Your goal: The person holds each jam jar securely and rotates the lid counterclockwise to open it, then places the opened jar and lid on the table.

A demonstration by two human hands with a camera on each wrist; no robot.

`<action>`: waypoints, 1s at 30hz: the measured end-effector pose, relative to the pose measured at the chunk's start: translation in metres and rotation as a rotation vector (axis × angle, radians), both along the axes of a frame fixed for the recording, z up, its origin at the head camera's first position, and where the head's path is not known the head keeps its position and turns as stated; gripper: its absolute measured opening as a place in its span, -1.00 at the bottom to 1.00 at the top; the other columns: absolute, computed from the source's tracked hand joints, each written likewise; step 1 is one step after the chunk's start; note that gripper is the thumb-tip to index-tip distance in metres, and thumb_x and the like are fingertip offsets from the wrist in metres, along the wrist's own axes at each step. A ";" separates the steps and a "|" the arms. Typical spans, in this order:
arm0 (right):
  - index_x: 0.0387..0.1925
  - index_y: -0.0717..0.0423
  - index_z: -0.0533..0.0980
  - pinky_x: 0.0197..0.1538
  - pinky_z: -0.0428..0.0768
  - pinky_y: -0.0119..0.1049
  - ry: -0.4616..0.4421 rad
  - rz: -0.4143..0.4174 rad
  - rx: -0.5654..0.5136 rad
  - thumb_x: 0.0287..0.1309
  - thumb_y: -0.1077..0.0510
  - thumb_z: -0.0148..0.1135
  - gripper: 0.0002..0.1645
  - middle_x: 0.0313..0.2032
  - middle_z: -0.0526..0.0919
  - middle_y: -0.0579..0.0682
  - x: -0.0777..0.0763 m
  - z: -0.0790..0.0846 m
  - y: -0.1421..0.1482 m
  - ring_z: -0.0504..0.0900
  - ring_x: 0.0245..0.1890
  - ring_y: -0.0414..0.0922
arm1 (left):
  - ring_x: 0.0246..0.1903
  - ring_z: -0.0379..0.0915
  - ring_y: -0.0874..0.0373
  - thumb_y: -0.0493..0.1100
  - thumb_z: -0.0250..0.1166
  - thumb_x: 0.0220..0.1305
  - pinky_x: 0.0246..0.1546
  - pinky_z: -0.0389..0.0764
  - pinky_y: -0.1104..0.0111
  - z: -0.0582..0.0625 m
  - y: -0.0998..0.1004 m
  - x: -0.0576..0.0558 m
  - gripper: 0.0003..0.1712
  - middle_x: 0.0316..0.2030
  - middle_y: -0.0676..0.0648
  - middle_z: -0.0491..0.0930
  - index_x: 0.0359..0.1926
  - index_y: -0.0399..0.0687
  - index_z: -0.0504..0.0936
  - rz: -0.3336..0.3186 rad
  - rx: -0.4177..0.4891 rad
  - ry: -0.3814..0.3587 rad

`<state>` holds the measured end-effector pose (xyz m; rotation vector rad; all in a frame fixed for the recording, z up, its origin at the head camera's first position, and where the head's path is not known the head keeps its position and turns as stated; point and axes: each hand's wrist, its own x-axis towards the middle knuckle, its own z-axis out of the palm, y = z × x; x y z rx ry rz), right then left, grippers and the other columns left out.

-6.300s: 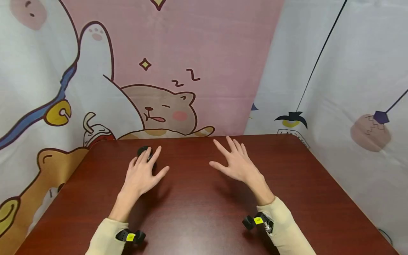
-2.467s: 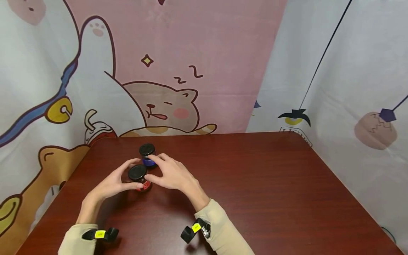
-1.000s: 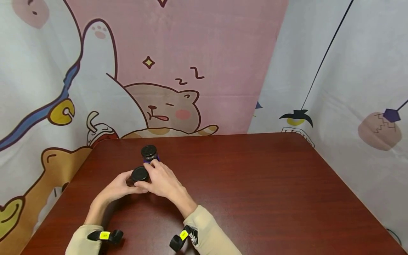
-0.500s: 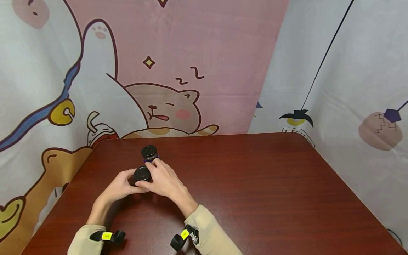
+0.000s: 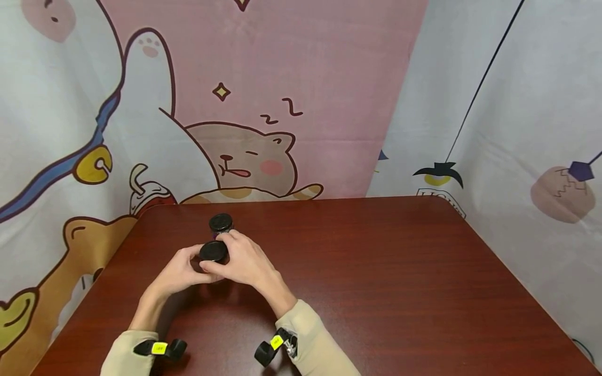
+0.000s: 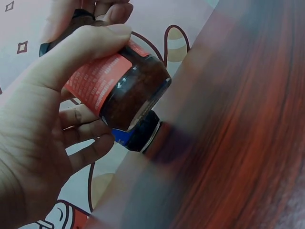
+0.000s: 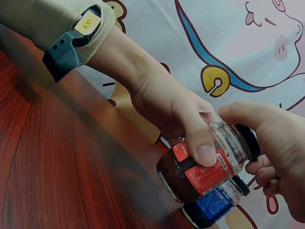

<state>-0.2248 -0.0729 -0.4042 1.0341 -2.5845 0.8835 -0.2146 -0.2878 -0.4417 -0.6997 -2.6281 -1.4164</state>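
Observation:
A glass jar with a red label and dark brown contents [image 6: 138,88] is held between both hands. My left hand [image 5: 181,270] grips its body, the thumb lying across the red label in the right wrist view. At the black lid [image 5: 213,251] my right hand [image 5: 247,261] has its thumb and fingers curled around the rim. Just behind stands a second jar [image 7: 212,206] with a blue label and a black lid, partly hidden by my right fingers in the head view. The red-labelled jar overlaps it in both wrist views.
The dark red wooden table [image 5: 376,271] stretches far to the right. Cloth with cartoon animals [image 5: 240,156] hangs along its back and sides. Black wrist cameras [image 5: 174,349] sit on both sleeves, low over the front of the table.
Both hands were spread open over the table at first. They came together on the red-labelled jar, the right hand closing around its lid. Lately the jar has shifted slightly right and away.

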 end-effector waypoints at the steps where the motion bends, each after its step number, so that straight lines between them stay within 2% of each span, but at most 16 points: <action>1: 0.13 0.01 0.54 -0.06 0.53 -0.46 -0.007 0.003 -0.009 0.18 -0.35 0.32 -0.32 -0.04 0.59 -0.11 0.000 0.001 0.001 0.56 -0.12 -0.28 | -0.27 0.58 0.19 -0.22 0.64 -0.05 -0.27 0.62 0.32 0.000 0.000 0.000 -0.46 -0.19 0.01 0.70 0.01 -0.12 0.67 -0.005 0.011 -0.006; 5: 0.07 -0.01 0.54 -0.14 0.51 -0.49 -0.017 0.009 -0.039 0.17 -0.36 0.32 -0.35 -0.10 0.59 -0.14 -0.001 0.004 0.005 0.54 -0.18 -0.31 | -0.31 0.57 0.15 -0.23 0.63 -0.03 -0.32 0.61 0.32 0.003 0.004 0.000 -0.49 -0.22 -0.01 0.70 -0.01 -0.08 0.67 -0.030 0.047 -0.020; 10: 0.02 -0.02 0.55 -0.16 0.50 -0.51 -0.014 0.011 -0.056 0.16 -0.37 0.33 -0.38 -0.15 0.59 -0.16 -0.001 0.008 0.008 0.53 -0.22 -0.33 | -0.32 0.54 0.18 -0.24 0.64 -0.05 -0.32 0.59 0.33 0.006 0.008 0.001 -0.48 -0.24 0.01 0.69 -0.01 -0.08 0.67 -0.024 0.058 0.000; 13: 0.01 -0.02 0.55 -0.17 0.50 -0.51 -0.012 0.011 -0.058 0.15 -0.37 0.33 -0.38 -0.16 0.59 -0.16 -0.001 0.011 0.010 0.53 -0.23 -0.32 | -0.35 0.52 0.21 -0.28 0.64 -0.08 -0.38 0.59 0.34 0.007 0.012 0.002 -0.46 -0.27 0.04 0.68 -0.01 -0.12 0.67 -0.012 0.054 0.038; 18: 0.00 -0.01 0.57 -0.18 0.50 -0.50 -0.003 0.007 -0.060 0.15 -0.37 0.34 -0.38 -0.17 0.60 -0.15 -0.001 0.014 0.014 0.53 -0.23 -0.31 | -0.30 0.54 0.23 -0.32 0.64 -0.11 -0.29 0.60 0.36 0.008 0.020 0.003 -0.44 -0.25 0.06 0.66 -0.02 -0.12 0.67 0.002 0.049 0.108; 21: -0.02 -0.02 0.57 -0.20 0.48 -0.50 -0.002 0.007 -0.057 0.15 -0.37 0.34 -0.39 -0.19 0.59 -0.15 -0.001 0.016 0.017 0.53 -0.25 -0.31 | -0.29 0.56 0.22 -0.32 0.64 -0.10 -0.26 0.60 0.35 0.009 0.022 0.003 -0.46 -0.25 0.05 0.67 -0.04 -0.11 0.67 -0.001 0.066 0.101; 25: -0.02 -0.02 0.58 -0.20 0.49 -0.51 -0.001 0.007 -0.054 0.15 -0.37 0.34 -0.40 -0.20 0.59 -0.16 -0.002 0.017 0.020 0.53 -0.25 -0.32 | -0.34 0.54 0.21 -0.30 0.63 -0.08 -0.36 0.61 0.34 0.009 0.024 0.001 -0.50 -0.29 0.04 0.66 -0.07 -0.10 0.67 -0.006 0.074 0.078; 30: -0.02 -0.02 0.58 -0.20 0.49 -0.51 0.011 0.010 -0.063 0.15 -0.34 0.35 -0.41 -0.21 0.59 -0.18 -0.003 0.019 0.024 0.53 -0.26 -0.32 | -0.36 0.50 0.22 -0.27 0.63 -0.06 -0.40 0.58 0.34 0.009 0.029 0.000 -0.49 -0.29 0.04 0.66 -0.03 -0.10 0.67 -0.012 0.061 0.092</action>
